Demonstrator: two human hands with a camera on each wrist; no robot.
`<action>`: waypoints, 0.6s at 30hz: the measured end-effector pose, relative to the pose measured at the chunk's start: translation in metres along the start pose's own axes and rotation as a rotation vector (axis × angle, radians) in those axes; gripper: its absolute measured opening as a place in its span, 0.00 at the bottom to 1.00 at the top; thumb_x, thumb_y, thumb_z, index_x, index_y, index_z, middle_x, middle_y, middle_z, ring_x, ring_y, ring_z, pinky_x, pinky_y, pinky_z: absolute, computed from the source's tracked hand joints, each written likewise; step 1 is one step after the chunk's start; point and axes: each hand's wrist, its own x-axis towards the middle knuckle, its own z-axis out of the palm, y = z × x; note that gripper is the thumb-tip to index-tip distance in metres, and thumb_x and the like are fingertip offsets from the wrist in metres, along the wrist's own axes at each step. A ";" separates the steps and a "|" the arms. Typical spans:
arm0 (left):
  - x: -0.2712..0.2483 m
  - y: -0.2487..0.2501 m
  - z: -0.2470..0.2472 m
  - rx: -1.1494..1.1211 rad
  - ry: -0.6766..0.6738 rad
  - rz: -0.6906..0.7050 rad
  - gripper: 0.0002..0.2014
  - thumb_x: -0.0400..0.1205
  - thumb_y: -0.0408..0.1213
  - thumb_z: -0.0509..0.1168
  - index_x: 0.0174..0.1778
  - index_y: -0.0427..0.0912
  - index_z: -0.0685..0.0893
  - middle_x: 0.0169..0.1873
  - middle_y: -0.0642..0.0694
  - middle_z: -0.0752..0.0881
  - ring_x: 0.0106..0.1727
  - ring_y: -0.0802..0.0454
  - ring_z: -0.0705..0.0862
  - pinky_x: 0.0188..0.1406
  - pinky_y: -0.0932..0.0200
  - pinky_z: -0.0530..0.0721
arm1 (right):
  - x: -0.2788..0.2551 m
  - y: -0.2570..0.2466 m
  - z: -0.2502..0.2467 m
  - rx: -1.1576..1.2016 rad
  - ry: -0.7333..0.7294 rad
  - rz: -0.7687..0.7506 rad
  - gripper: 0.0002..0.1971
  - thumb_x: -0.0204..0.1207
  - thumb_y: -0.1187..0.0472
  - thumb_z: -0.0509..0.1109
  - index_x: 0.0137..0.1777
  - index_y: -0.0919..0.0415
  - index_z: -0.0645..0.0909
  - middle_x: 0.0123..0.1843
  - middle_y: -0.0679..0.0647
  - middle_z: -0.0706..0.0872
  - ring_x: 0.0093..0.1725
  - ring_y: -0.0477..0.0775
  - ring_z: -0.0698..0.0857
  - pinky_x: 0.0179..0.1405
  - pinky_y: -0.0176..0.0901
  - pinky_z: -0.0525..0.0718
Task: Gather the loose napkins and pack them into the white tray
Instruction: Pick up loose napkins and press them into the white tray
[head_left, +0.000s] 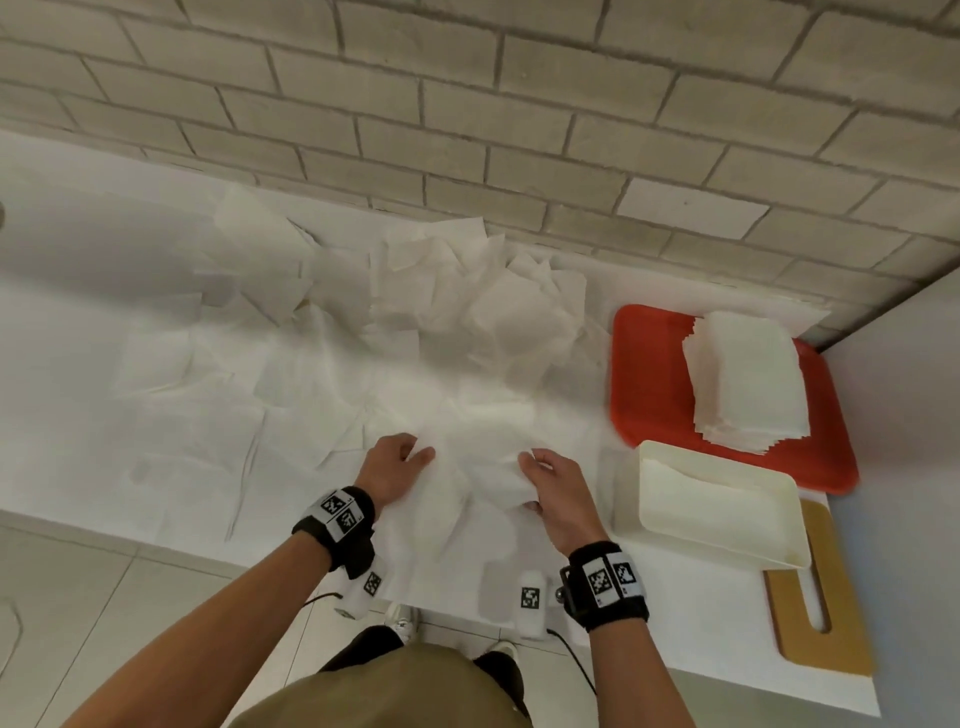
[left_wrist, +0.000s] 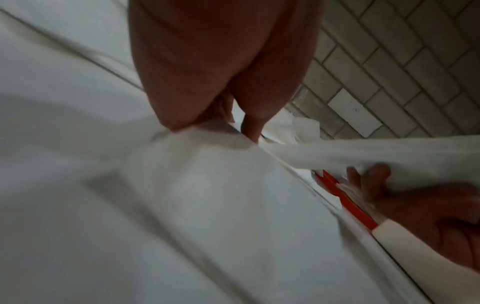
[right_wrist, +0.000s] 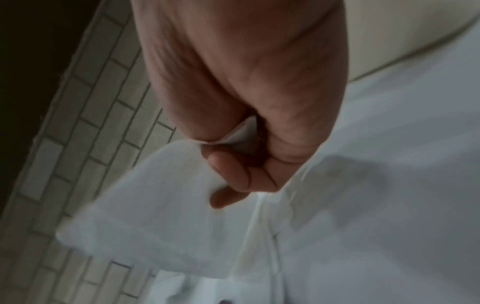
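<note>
Loose white napkins (head_left: 426, 291) lie strewn over the white counter (head_left: 67, 322). My right hand (head_left: 527, 462) grips a crumpled napkin (head_left: 493, 475) near the front edge; in the right wrist view its fingers (right_wrist: 233, 174) curl round the napkin (right_wrist: 161, 195). My left hand (head_left: 415, 457) is just to its left, fingers curled down, pinching napkin paper (left_wrist: 207, 139) with the thumb (left_wrist: 250, 127). In the left wrist view the held napkin (left_wrist: 363, 152) stretches towards my right hand (left_wrist: 369, 181). The white tray (head_left: 631, 493) stands right of my right hand, with napkins inside.
A red tray (head_left: 649, 364) behind the white tray carries a tall stack of napkins (head_left: 743, 384). A wooden cutting board (head_left: 831, 639) lies under the white tray's near end. A brick wall (head_left: 519, 130) backs the counter.
</note>
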 end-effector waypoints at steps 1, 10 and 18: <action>-0.001 -0.004 0.001 -0.024 -0.004 -0.010 0.20 0.83 0.54 0.73 0.42 0.37 0.85 0.34 0.47 0.84 0.39 0.46 0.83 0.43 0.51 0.80 | -0.008 0.000 0.007 0.069 0.005 -0.021 0.10 0.90 0.55 0.73 0.61 0.62 0.89 0.59 0.61 0.95 0.55 0.57 0.94 0.51 0.55 0.90; -0.017 -0.005 0.005 -0.230 -0.026 -0.054 0.22 0.96 0.51 0.54 0.57 0.39 0.86 0.53 0.47 0.91 0.57 0.47 0.88 0.64 0.50 0.83 | -0.046 0.046 0.081 -0.188 0.169 -0.002 0.05 0.91 0.51 0.68 0.58 0.50 0.83 0.53 0.48 0.92 0.53 0.50 0.90 0.45 0.39 0.84; -0.032 0.005 0.018 -0.088 -0.024 -0.019 0.17 0.94 0.51 0.60 0.65 0.39 0.80 0.60 0.46 0.86 0.63 0.44 0.85 0.64 0.47 0.83 | -0.052 0.051 0.091 -0.360 0.177 -0.048 0.06 0.92 0.53 0.67 0.56 0.53 0.79 0.48 0.49 0.89 0.48 0.53 0.88 0.44 0.42 0.81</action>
